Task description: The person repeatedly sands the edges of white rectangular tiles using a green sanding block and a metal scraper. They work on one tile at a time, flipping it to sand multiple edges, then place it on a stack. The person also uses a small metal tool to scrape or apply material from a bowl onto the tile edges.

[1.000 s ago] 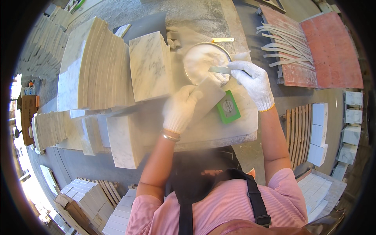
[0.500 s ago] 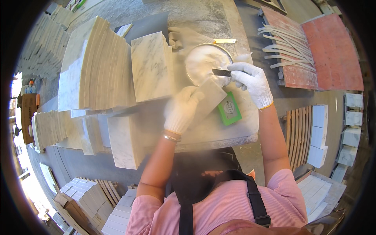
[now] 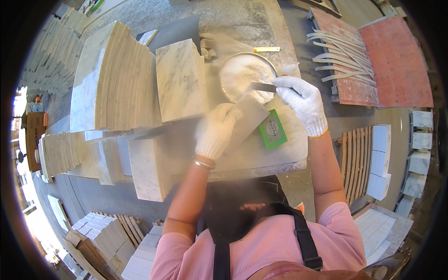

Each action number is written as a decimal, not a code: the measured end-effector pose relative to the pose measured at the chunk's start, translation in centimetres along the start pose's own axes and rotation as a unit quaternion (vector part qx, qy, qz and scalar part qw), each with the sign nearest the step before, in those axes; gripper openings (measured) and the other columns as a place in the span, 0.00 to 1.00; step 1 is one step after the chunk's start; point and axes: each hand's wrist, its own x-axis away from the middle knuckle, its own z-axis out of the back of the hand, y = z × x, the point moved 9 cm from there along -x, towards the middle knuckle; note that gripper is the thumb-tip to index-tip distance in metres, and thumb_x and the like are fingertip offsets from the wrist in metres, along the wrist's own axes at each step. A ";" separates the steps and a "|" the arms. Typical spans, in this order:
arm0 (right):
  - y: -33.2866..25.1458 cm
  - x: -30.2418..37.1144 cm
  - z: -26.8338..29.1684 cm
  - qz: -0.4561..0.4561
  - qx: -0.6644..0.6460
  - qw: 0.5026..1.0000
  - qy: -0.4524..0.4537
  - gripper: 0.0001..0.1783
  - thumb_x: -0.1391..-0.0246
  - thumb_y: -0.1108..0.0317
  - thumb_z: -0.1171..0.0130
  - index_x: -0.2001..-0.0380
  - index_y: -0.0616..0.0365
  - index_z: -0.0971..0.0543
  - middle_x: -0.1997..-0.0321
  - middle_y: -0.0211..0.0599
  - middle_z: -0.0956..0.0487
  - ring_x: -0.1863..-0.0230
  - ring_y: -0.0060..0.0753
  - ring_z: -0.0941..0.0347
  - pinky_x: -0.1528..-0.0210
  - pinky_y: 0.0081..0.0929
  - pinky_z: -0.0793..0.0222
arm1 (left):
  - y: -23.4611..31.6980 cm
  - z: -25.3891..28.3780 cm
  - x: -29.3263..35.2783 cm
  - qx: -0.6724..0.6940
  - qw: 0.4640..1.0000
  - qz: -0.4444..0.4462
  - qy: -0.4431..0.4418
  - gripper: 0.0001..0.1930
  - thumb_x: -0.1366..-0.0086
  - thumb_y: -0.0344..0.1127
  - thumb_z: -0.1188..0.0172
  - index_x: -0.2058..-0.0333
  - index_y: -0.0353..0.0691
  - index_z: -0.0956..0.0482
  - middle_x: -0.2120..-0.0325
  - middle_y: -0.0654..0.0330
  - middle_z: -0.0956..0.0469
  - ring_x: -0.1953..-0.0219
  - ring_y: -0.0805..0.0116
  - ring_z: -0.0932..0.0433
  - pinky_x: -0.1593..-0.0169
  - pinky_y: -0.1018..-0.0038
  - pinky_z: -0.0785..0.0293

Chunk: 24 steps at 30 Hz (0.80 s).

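Note:
My left hand point(image 3: 217, 130), in a white knitted glove, is closed on a flat pale marble tile point(image 3: 253, 115). The tile slants up to the right, its far corner near the rim of a round bowl point(image 3: 224, 88) filled with white paste point(image 3: 245, 70). My right hand point(image 3: 303, 102), also gloved, grips a putty knife point(image 3: 264, 87) by its handle. The dark, narrow blade points left over the near part of the bowl, above the tile's far corner. A green rectangular pad point(image 3: 273, 129) with a grey label lies just right of the tile.
Stacked marble slabs point(image 3: 107, 79) and a shorter marble stack point(image 3: 181, 79) stand on the left. Beyond the bowl lies a flat yellow-and-white strip point(image 3: 267, 49). Right of the dusty worktable point(image 3: 284, 161) are red boards point(image 3: 396, 60) with pale strips, and a wooden pallet point(image 3: 357, 156).
My right hand has shifted slightly toward me, and the knife's blade has turned, showing a lighter face. My left hand and the tile stay almost in place.

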 end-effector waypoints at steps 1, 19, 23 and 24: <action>-0.1 0.0 0.1 0.007 0.012 1.000 0.008 0.13 0.41 0.75 0.35 0.52 0.58 0.13 0.65 0.23 0.16 0.70 0.11 0.28 0.68 0.14 0.33 | 0.1 0.0 0.0 -0.001 1.000 -0.003 -0.001 0.22 0.33 0.55 0.39 0.51 0.46 0.15 0.59 0.57 0.14 0.56 0.59 0.17 0.50 0.68 0.25; 2.5 0.9 0.3 -0.089 -0.019 0.996 -0.024 0.13 0.41 0.72 0.37 0.53 0.59 0.14 0.68 0.26 0.17 0.72 0.12 0.28 0.71 0.14 0.36 | 0.1 0.0 0.0 0.003 1.000 0.004 -0.008 0.22 0.32 0.56 0.41 0.51 0.45 0.16 0.58 0.56 0.14 0.55 0.57 0.17 0.50 0.67 0.25; 2.2 0.8 1.5 -0.056 -0.028 0.998 -0.003 0.12 0.41 0.74 0.37 0.54 0.59 0.14 0.65 0.26 0.16 0.72 0.12 0.28 0.70 0.14 0.35 | 0.8 0.4 -0.1 0.001 0.999 -0.034 0.015 0.21 0.32 0.53 0.40 0.52 0.44 0.15 0.59 0.55 0.14 0.57 0.58 0.17 0.51 0.68 0.25; 2.5 0.7 1.5 -0.063 -0.035 0.997 0.001 0.12 0.41 0.74 0.37 0.55 0.60 0.14 0.65 0.26 0.16 0.71 0.12 0.28 0.69 0.14 0.34 | 0.5 0.4 0.0 0.005 1.000 -0.024 0.017 0.21 0.32 0.52 0.40 0.52 0.43 0.15 0.60 0.54 0.14 0.58 0.58 0.17 0.51 0.68 0.25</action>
